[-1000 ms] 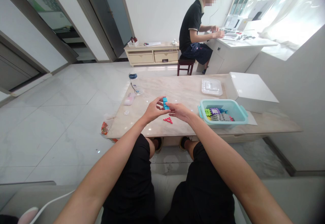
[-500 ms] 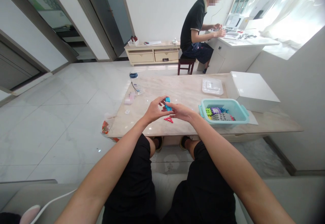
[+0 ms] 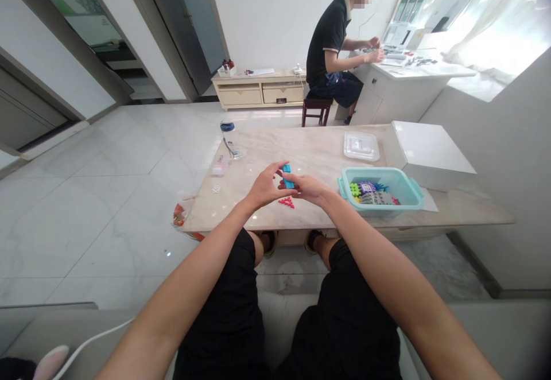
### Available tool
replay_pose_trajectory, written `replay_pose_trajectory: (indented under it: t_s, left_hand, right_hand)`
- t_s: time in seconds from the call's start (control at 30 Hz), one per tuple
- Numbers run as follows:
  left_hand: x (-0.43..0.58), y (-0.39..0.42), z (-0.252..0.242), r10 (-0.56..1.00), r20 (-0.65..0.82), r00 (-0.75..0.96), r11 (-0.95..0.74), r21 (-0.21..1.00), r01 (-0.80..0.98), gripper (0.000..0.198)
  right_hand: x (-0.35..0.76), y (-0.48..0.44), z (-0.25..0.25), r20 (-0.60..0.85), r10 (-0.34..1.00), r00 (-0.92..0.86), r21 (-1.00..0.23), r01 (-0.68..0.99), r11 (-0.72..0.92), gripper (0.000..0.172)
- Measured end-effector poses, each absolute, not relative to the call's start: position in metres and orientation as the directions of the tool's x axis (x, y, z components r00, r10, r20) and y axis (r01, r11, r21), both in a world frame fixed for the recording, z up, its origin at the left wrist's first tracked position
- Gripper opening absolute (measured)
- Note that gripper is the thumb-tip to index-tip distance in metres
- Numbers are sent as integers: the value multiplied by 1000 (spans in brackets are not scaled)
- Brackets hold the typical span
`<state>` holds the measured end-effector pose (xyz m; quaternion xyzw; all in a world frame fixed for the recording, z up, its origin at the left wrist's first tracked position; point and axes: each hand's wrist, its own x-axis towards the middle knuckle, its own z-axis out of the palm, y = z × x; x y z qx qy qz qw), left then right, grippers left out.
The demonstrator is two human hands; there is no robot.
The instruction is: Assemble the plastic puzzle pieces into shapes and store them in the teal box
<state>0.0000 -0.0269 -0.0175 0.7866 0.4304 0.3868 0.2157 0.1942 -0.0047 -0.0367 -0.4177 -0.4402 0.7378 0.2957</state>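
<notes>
Between my two hands, above the marble-look table, are bright blue plastic building pieces (image 3: 288,177), stacked or joined together. My left hand (image 3: 264,186) grips their upper left side with thumb and fingertips. From the right, my right hand (image 3: 307,188) pinches the lower end. Fingers hide part of the blue pieces, so their exact shape is unclear. Just below the hands a red toothed building piece (image 3: 286,202) lies on the table (image 3: 310,144).
To the right stands a light teal basket (image 3: 379,206) with green, purple, grey and blue pieces. Behind it are a clear plastic box (image 3: 361,146) and a white box (image 3: 434,147). A bottle (image 3: 229,139) is at the far left. Another person (image 3: 329,35) sits at a desk beyond.
The blue pieces have turned slightly in my fingers and shifted a little to the right. Both hands keep their hold; the red piece lies still.
</notes>
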Motion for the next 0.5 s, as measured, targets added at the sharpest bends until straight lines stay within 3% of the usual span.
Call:
replay_pose_trajectory:
  t_s: [0.23,0.4,0.5]
  left_hand:
    - [0,-26,-20,854,410,321,-521,662,540,79]
    - [-1,-26,-21,863,396,315,-506,679,532,88]
    - [0,-27,-19,864,388,321,-503,683,529,82]
  right_hand:
    - [193,-7,-34,-389,829,-400,-915,66,-398,36]
    - [192,-8,-32,-375,831,-410,-919,48,-391,38]
    - [192,-10,-31,-380,827,-415,-917,53,-395,39]
